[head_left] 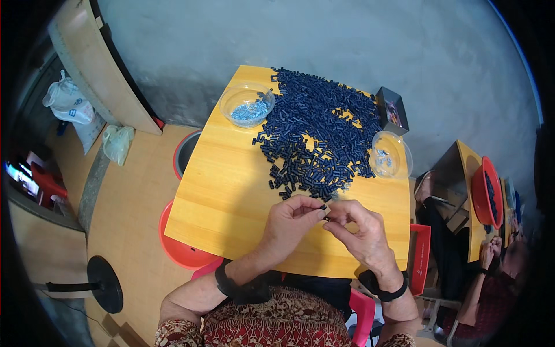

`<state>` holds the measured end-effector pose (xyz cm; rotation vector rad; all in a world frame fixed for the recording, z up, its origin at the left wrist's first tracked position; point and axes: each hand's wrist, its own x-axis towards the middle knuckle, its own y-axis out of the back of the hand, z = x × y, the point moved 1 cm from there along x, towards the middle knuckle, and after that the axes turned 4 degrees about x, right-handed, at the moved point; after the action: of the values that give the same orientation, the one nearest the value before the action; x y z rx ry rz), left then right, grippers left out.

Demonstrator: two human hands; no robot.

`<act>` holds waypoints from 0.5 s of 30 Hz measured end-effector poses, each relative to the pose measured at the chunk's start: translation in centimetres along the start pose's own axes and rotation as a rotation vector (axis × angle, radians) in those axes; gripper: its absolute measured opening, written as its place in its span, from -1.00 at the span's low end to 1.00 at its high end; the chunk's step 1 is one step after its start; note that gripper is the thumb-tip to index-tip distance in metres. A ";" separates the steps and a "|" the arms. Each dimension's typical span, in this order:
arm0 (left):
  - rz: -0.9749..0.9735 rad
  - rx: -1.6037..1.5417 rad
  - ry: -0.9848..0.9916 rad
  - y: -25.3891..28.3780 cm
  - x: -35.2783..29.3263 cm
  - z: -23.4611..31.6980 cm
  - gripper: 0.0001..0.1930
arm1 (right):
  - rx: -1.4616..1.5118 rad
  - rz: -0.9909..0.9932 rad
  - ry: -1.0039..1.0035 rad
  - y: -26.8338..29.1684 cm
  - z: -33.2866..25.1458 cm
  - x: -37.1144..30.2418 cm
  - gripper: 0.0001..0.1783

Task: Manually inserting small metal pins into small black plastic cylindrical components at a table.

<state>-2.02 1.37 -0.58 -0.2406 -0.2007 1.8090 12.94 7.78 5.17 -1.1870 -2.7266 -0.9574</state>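
Close together over the near part of the table, my two hands meet at the fingertips. My left hand (pixel 289 226) pinches a small black cylindrical piece (pixel 324 207) between thumb and forefinger. My right hand (pixel 361 236) is closed in a pinch right beside it; a tiny dark bit shows at its fingertips, too small to name. Just beyond my fingers spreads a big heap of small black cylindrical pieces (pixel 324 133). A clear round bowl (pixel 226 103) at the far left holds small silvery metal parts (pixel 250 110). Another clear bowl (pixel 406 165), on the right, has a few small parts in it.
The yellow wooden table (pixel 214 191) stands against a grey wall. A black box (pixel 393 110) sits at its far right corner. Red basins (pixel 167 237) are beside its left edge, a red bin (pixel 421 254) at its right. Another person (pixel 480 283) works at a table on the right.
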 end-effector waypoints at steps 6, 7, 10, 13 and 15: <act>0.034 -0.145 0.078 -0.3 0.0 -0.1 -0.82 | 0.226 0.175 -0.158 -0.5 2.0 -2.0 -0.82; 0.035 -0.145 0.072 -0.4 0.0 0.0 -0.82 | 0.290 0.176 -0.195 -0.7 2.2 -2.2 -0.83; 0.040 -0.135 0.053 -0.5 -0.1 0.1 -0.81 | 0.435 0.215 -0.240 -1.3 2.0 -2.1 -0.85; 0.054 -0.108 0.042 -0.6 -0.3 0.4 -0.81 | 0.542 0.266 -0.266 -1.8 1.8 -2.2 -0.86; 0.065 -0.092 0.042 -0.7 -0.4 0.6 -0.82 | 0.568 0.277 -0.284 -2.2 1.7 -2.2 -0.87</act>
<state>-1.47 1.12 0.24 -0.3530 -0.2496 1.8594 13.43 6.09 2.06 -1.5871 -2.6314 0.0265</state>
